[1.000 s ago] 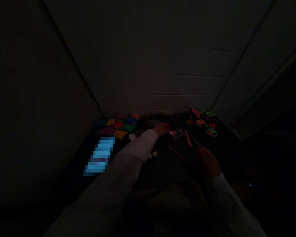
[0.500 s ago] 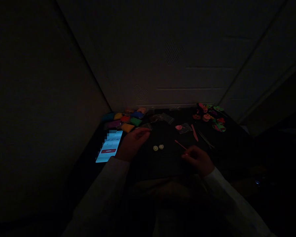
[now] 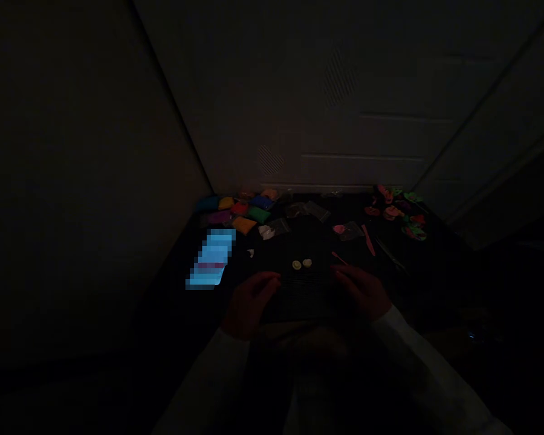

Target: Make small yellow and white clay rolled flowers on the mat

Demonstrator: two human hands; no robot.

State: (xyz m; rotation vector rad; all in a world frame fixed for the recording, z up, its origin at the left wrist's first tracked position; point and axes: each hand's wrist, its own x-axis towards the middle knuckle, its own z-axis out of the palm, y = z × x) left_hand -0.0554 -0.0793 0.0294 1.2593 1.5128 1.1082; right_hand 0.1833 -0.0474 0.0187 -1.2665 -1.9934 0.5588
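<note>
Dim light hides much detail. My left hand (image 3: 252,301) is over the near part of the dark table, thumb and fingers drawn together; whatever they hold, if anything, I cannot make out. Opposite it, my right hand (image 3: 363,291) has its fingers stretched towards the middle. A thin pink modelling tool (image 3: 338,258) lies just beyond the right fingers, its other end hidden by them. Two small pale round pieces (image 3: 297,264), apparently clay, sit between and slightly beyond my hands. Left of them is a small white bit (image 3: 251,254).
A lit phone (image 3: 212,258) lies at the left. Behind it are coloured clay packets (image 3: 243,225) and a white lump by a clear bag (image 3: 266,232). To the right are a pink knife (image 3: 369,240), scissors-like metal tool (image 3: 390,254) and colourful shaped pieces (image 3: 393,212).
My left hand has drawn back towards me, uncovering the white lump and white bit. The right hand's fingers have loosened from the pink tool and moved inward. The view has shifted slightly.
</note>
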